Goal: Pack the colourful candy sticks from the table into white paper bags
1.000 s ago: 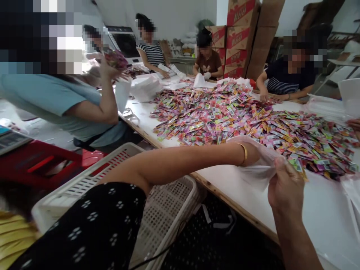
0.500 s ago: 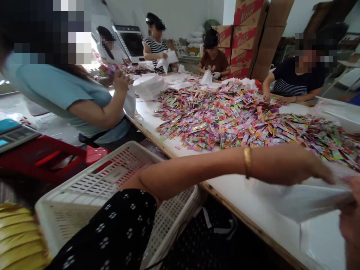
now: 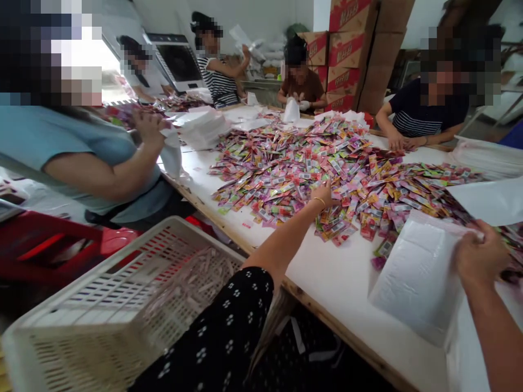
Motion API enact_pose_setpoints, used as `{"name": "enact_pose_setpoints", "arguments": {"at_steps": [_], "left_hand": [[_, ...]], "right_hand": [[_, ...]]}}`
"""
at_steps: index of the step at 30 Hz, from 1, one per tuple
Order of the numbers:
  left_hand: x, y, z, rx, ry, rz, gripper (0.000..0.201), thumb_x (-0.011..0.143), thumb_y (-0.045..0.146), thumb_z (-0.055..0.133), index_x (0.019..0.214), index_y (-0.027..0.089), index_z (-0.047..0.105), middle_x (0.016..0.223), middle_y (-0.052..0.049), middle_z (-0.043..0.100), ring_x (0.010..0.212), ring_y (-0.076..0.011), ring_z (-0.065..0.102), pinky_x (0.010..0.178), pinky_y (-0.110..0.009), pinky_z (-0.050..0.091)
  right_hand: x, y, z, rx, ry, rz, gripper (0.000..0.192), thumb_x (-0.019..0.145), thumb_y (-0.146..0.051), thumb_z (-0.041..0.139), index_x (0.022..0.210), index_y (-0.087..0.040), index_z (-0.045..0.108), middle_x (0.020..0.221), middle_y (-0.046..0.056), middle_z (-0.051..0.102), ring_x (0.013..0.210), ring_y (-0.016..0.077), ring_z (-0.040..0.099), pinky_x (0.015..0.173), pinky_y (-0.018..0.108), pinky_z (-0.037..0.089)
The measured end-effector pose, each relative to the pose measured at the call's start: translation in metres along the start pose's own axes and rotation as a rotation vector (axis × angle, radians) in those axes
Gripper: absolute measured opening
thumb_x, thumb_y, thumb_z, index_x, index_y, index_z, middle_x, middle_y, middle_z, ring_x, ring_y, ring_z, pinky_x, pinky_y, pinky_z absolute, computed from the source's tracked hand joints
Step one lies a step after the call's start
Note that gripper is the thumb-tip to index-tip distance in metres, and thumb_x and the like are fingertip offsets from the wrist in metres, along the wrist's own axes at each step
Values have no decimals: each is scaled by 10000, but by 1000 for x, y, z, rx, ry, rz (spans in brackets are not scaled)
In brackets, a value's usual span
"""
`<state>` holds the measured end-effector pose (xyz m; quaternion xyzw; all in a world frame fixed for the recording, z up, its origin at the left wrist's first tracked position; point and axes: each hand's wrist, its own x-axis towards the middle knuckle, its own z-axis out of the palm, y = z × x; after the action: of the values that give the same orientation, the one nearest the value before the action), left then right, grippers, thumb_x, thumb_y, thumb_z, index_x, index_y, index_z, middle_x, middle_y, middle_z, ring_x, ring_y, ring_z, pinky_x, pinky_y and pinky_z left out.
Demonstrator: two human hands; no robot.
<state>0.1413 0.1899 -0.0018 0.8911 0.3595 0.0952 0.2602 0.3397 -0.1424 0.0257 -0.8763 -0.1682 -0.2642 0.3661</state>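
At the near edge of the sachet heap [image 3: 327, 158], the left hand [image 3: 323, 194] rests fingers-down on the coloured packets, the arm stretched out from a black dotted sleeve [image 3: 229, 332] and a thin gold bangle [image 3: 319, 201] on the wrist; the fingers look curled onto the packets, though whether any are pinched up cannot be told. To its right and nearer the body, the right hand [image 3: 479, 256] grips the upper corner of a white plastic bag [image 3: 417, 272], which lies flat on the counter [image 3: 347, 283] with its far end just beside the fringe of the heap, apparently pinned so that it stays within reach of the other hand. A second white sheet [image 3: 490, 200] juts out just beyond the right hand, over the packets. Below and left of the left elbow stands a white slotted plastic basket [image 3: 122, 305], tilted toward the viewer, with pale packets dimly visible through its wall. Farther left, a red stool [image 3: 53, 245] sits under the counter's edge. Around the heap, other people work at the same counter: one in a light blue top [image 3: 81, 152] holds a white bag, two in striped tops and one in brown sit at the far side. Behind them rise stacked cardboard cartons [image 3: 347, 49].
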Motion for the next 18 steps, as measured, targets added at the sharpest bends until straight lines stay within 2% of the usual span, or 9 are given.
{"name": "enact_pose_setpoints", "arguments": {"at_steps": [4, 7, 10, 11, 13, 14, 15, 17, 18], "left_hand": [[-24, -7, 17, -36, -63, 47, 740, 631, 290, 813, 1267, 56, 516, 1287, -280, 517, 1207, -413, 482, 1054, -490, 314], [-49, -29, 13, -269, -120, 58, 572, 571, 268, 842, 1071, 80, 639, 1114, -202, 640, 1073, -360, 574, 953, -400, 416], [-67, -44, -4, -468, -71, 46, 397, 615, 260, 811, 953, 99, 678, 923, -95, 692, 892, -250, 619, 817, -294, 456], [-72, -45, -10, -527, -48, 33, 335, 646, 267, 789, 919, 102, 684, 857, -66, 691, 811, -208, 616, 758, -266, 456], [-83, -36, -20, -673, -13, -19, 241, 700, 284, 749, 847, 104, 685, 733, -28, 671, 661, -144, 579, 648, -232, 437], [-90, -28, -23, -757, -8, -43, 222, 715, 293, 737, 821, 105, 683, 692, -19, 660, 613, -123, 559, 608, -221, 424], [-99, -19, -24, -838, -23, -62, 219, 726, 304, 731, 808, 107, 680, 668, -14, 655, 580, -110, 546, 577, -212, 416], [-120, 1, -17, -1013, -135, -90, 226, 744, 324, 721, 808, 111, 678, 651, -15, 656, 545, -100, 545, 540, -205, 417], [-131, 10, -10, -1106, -202, -115, 223, 757, 326, 712, 810, 113, 674, 650, -18, 659, 537, -99, 552, 531, -203, 425]], "right_hand": [[3, 4, 8, -118, -91, -78, 582, 654, -111, 539, 1223, -19, 621, 1147, 268, 628, 1094, 358, 582, 887, 455, 395], [-6, -1, 4, -117, -45, -179, 533, 666, -146, 562, 1175, -15, 650, 1138, 265, 634, 1108, 348, 571, 931, 434, 392], [-45, -37, -5, 68, -39, -342, 479, 697, -209, 553, 1132, -49, 675, 1101, 225, 658, 1073, 315, 590, 957, 411, 408], [-65, -54, -8, 178, -136, -380, 451, 742, -254, 536, 1134, -80, 676, 1071, 196, 670, 1025, 283, 609, 931, 398, 432], [-110, -92, -11, 418, -424, -309, 392, 813, -377, 503, 1058, -142, 699, 1011, 142, 685, 843, 217, 636, 822, 381, 490], [-132, -108, -10, 507, -611, -234, 405, 822, -434, 517, 1062, -162, 697, 1068, 123, 676, 859, 204, 638, 810, 370, 504], [-152, -122, -9, 591, -712, -101, 442, 822, -485, 530, 1085, -166, 686, 1075, 110, 677, 894, 202, 639, 815, 365, 509], [-182, -139, -3, 735, -812, 150, 553, 825, -576, 511, 1170, -164, 641, 1136, 104, 662, 960, 204, 633, 835, 369, 513], [-193, -141, 0, 788, -817, 239, 604, 823, -605, 499, 1216, -159, 610, 1163, 109, 653, 977, 207, 630, 846, 379, 513]]}}
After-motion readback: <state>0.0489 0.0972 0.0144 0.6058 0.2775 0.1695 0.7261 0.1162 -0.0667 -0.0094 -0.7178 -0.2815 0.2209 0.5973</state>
